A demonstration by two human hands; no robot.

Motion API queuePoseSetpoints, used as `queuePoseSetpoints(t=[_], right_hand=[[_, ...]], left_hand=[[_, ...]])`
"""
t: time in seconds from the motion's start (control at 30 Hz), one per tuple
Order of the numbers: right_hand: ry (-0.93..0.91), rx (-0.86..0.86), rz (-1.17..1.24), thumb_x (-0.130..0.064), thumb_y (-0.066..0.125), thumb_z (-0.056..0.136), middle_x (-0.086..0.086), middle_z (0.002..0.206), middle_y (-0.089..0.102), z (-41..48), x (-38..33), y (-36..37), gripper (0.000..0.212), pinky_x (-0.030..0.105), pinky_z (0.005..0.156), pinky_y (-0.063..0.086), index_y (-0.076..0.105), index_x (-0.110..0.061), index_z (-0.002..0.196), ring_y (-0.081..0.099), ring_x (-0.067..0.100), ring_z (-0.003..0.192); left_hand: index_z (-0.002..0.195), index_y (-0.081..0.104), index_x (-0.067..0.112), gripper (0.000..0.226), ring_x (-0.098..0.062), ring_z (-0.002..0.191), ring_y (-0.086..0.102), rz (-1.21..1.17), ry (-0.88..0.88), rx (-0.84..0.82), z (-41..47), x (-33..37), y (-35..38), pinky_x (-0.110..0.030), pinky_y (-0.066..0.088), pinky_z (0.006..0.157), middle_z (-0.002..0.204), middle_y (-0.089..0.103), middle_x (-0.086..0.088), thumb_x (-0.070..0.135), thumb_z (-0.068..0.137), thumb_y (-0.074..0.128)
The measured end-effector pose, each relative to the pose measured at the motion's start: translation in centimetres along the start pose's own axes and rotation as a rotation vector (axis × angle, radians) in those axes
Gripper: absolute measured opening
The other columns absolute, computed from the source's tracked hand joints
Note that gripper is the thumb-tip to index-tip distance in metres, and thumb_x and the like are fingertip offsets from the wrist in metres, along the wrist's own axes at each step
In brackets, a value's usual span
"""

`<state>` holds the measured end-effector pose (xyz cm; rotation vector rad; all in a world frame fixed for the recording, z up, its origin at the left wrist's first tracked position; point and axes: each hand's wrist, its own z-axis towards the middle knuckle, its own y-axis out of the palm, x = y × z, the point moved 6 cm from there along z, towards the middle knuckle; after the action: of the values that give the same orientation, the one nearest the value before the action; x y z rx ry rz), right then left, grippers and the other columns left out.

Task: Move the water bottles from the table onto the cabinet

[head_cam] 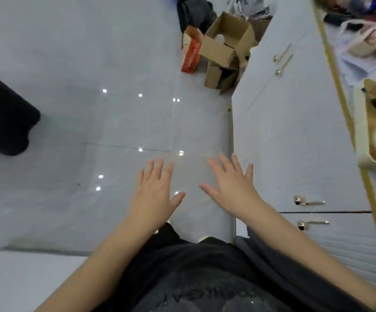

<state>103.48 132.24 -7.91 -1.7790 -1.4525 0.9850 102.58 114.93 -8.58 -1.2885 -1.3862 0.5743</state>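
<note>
Hands both empty: left hand (154,192) and right hand (232,188) held flat, fingers spread wide, palms down over the glossy floor (70,109), touching nothing. Water bottles: none in view; table not identifiable either, so their location cannot be told. Cabinet (295,131) stands just right of the right hand, white doors, four metal handles visible, top crowded with clothes and bags. Judgement: step in hand is locating the bottles; best to turn toward the table first, then check for bare space on the cabinet top before carrying. Far floor: two open cardboard boxes (225,41), one red carton (190,55).
</note>
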Motion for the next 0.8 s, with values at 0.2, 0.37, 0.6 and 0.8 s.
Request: queuePoseSetpoints(t=[0.2,0.37,0.6,0.8], right_hand=[[-0.158,-0.096,-0.145,-0.062,0.034,0.096,0.004,0.165,0.000,4.2,-8.5,0.7,0.071,0.064,0.116,-0.003,0.010,-0.031,0.155,-0.009,0.030,0.151],[-0.323,-0.185,-0.239,-0.060,0.036,0.096,0.005,0.165,0.000,6.8,-14.4,1.6,0.071,0.065,0.116,0.000,0.008,-0.032,0.155,-0.009,0.032,0.150],[-0.630,-0.283,-0.466,-0.062,0.035,0.096,0.004,0.165,-0.003,11.4,-23.5,2.9,0.073,0.065,0.115,-0.003,0.005,-0.033,0.155,-0.010,0.033,0.150],[-0.872,-0.336,-0.664,-0.064,0.032,0.096,0.004,0.165,-0.010,16.6,-29.7,2.0,0.075,0.064,0.116,-0.002,-0.002,-0.035,0.155,-0.013,0.033,0.150]], left_hand=[[0.154,0.004,0.017,0.080,-0.027,0.149,-0.001,-0.116,-0.281,0.036,-2.1,-8.0,-1.3,-0.042,-0.001,0.119,0.162,0.004,-0.008,0.049,0.094,0.047],[0.153,0.002,0.016,0.081,-0.029,0.149,-0.002,-0.144,-0.494,-0.008,-4.6,-12.4,-1.0,-0.045,-0.002,0.119,0.162,0.001,-0.010,0.055,0.095,0.040],[0.154,-0.002,0.021,0.080,-0.029,0.149,-0.006,-0.240,-0.824,-0.028,-6.3,-17.6,-1.2,-0.052,-0.002,0.117,0.162,-0.002,-0.009,0.058,0.095,0.037],[0.154,-0.003,0.023,0.079,-0.029,0.149,-0.008,-0.361,-1.044,0.035,-3.0,-21.0,-3.6,-0.054,-0.001,0.117,0.162,-0.004,-0.008,0.060,0.095,0.033]])
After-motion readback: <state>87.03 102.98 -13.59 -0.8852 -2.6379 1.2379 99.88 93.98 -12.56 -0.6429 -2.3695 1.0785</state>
